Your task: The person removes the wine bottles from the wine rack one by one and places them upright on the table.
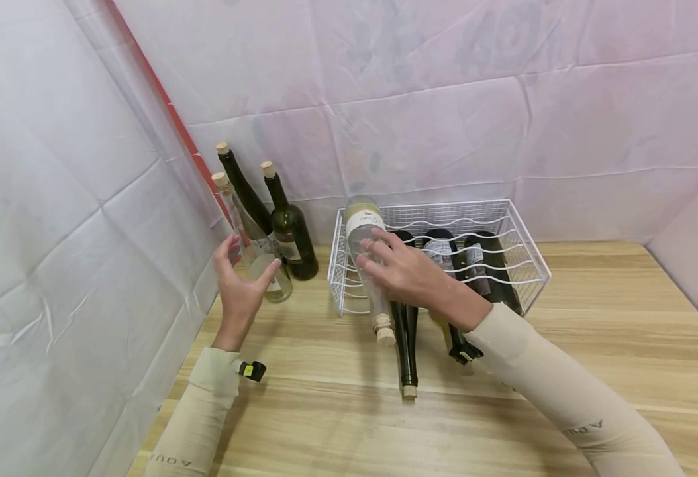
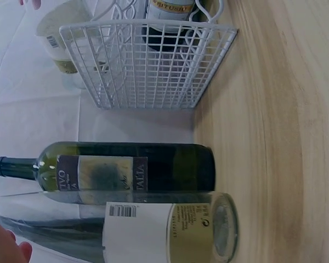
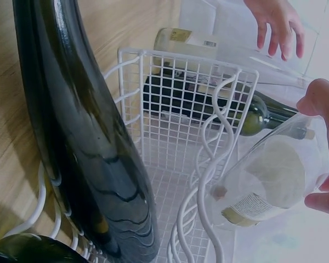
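Observation:
My right hand [image 1: 405,270] grips a clear corked bottle [image 1: 365,217] by its body, over the left end of a white wire rack [image 1: 530,244]. Its cork points down toward me, and its base with a white and gold label is at the back. At the left, my left hand [image 1: 238,283] has thumb and fingers spread on either side of a standing clear bottle [image 2: 148,233]. In the right wrist view the left hand's fingers [image 3: 285,38] hang loosely near that bottle's neck.
Two dark green corked bottles, one labelled [image 1: 292,232] and one slimmer [image 1: 246,191], stand behind the clear one. Several dark bottles lie in the rack, the nearest with its long neck [image 1: 407,348] out over the wooden table [image 1: 301,404]. White sheeting [image 1: 432,152] hangs close behind.

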`<state>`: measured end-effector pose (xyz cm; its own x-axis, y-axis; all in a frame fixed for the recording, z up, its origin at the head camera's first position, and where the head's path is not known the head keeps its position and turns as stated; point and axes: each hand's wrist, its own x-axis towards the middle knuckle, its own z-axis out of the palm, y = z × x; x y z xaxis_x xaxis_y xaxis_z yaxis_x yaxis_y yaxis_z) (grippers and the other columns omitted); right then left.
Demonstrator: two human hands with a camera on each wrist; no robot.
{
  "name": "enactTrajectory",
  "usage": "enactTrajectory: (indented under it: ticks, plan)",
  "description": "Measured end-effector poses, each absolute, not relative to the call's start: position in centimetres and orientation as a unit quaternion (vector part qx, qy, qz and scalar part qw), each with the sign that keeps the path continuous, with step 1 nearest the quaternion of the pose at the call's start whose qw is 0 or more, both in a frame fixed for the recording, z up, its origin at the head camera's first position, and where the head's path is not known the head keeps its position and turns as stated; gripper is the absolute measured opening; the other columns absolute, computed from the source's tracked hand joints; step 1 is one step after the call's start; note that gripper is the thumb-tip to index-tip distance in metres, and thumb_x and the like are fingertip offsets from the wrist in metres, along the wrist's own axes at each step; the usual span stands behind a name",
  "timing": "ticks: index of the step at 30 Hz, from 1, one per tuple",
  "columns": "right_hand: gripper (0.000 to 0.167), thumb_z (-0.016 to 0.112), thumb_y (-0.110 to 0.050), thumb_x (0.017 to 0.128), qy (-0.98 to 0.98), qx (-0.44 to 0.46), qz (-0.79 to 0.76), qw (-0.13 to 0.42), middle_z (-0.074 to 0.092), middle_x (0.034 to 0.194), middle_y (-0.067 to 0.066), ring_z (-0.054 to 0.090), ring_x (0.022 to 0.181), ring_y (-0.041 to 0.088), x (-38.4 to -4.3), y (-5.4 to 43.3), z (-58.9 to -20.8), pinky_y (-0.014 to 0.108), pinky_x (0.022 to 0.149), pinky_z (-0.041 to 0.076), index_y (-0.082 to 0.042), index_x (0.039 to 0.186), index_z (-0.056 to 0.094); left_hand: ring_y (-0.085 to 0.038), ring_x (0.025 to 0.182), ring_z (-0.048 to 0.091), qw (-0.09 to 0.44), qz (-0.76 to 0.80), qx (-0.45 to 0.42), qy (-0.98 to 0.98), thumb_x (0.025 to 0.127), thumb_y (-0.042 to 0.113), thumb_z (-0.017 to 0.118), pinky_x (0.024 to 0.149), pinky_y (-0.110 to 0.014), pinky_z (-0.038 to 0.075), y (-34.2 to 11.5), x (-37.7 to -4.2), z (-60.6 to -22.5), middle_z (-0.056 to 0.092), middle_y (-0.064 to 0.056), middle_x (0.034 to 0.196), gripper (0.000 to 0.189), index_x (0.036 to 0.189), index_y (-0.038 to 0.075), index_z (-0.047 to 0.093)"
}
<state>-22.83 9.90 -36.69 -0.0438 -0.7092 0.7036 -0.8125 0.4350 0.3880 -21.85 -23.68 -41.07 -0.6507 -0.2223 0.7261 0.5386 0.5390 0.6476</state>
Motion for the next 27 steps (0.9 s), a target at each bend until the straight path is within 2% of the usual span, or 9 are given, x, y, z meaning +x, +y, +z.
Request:
enactTrajectory:
  ticks: [6, 9, 14, 20, 23, 27]
  plan:
    - [0.032, 0.073, -0.006, 0.081, -0.723, 0.528, 0.078, 0.440, 0.072, 0.112, 0.023, 0.070, 0.109, 0.045, -22.5, 9.9, -36.2, 0.048, 0.093, 0.063, -0.001, 0.112, 0.070, -0.037, 0.129, 0.050, 0.402, -0.473, -0.111, -0.777, 0.071, -0.001, 0.091, 0.111, -0.030, 0.042, -23.0, -21.7, -40.6, 0.051, -0.027, 0.143, 0.091, 0.147, -0.006, 0.041]
    - [0.032, 0.077, -0.007, 0.080, -0.725, 0.523, 0.088, 0.440, 0.072, 0.112, 0.024, 0.070, 0.110, 0.045, -22.3, 10.0, -36.0, 0.048, 0.091, 0.063, -0.002, 0.111, 0.070, -0.037, 0.129, 0.050, 0.400, -0.474, -0.124, -0.775, 0.070, -0.002, 0.091, 0.110, -0.024, 0.041, -22.7, -21.7, -40.3, 0.050, -0.028, 0.144, 0.092, 0.148, -0.005, 0.042]
    - [0.035, 0.082, -0.013, 0.079, -0.725, 0.514, 0.102, 0.447, 0.072, 0.113, 0.023, 0.070, 0.110, 0.046, -21.9, 9.9, -35.7, 0.048, 0.084, 0.065, -0.004, 0.111, 0.070, -0.036, 0.132, 0.049, 0.388, -0.468, -0.149, -0.780, 0.074, 0.001, 0.090, 0.109, -0.032, 0.045, -21.9, -21.4, -39.6, 0.050, -0.024, 0.146, 0.088, 0.149, 0.000, 0.044]
    - [0.036, 0.081, -0.011, 0.080, -0.720, 0.514, 0.122, 0.450, 0.072, 0.113, 0.023, 0.070, 0.110, 0.046, -21.4, 10.0, -35.4, 0.048, 0.088, 0.064, -0.002, 0.113, 0.070, -0.036, 0.135, 0.051, 0.369, -0.450, -0.191, -0.790, 0.082, 0.008, 0.085, 0.106, -0.057, 0.049, -21.1, -21.6, -39.3, 0.051, -0.022, 0.148, 0.079, 0.149, -0.001, 0.044]
    - [0.035, 0.079, -0.010, 0.081, -0.715, 0.517, 0.135, 0.451, 0.072, 0.112, 0.024, 0.070, 0.110, 0.045, -21.3, 10.0, -35.3, 0.048, 0.092, 0.063, -0.001, 0.113, 0.070, -0.038, 0.134, 0.052, 0.377, -0.428, -0.215, -0.793, 0.080, 0.008, 0.086, 0.103, -0.056, 0.050, -20.6, -21.8, -39.2, 0.051, -0.023, 0.148, 0.080, 0.148, -0.001, 0.045]
    - [0.031, 0.077, -0.010, 0.084, -0.710, 0.516, 0.150, 0.455, 0.071, 0.112, 0.025, 0.070, 0.111, 0.045, -21.2, 10.0, -35.2, 0.048, 0.098, 0.061, 0.000, 0.112, 0.071, -0.038, 0.133, 0.052, 0.385, -0.402, -0.245, -0.794, 0.077, 0.007, 0.087, 0.102, -0.046, 0.050, -20.0, -22.1, -38.9, 0.052, -0.023, 0.148, 0.081, 0.147, -0.001, 0.046]
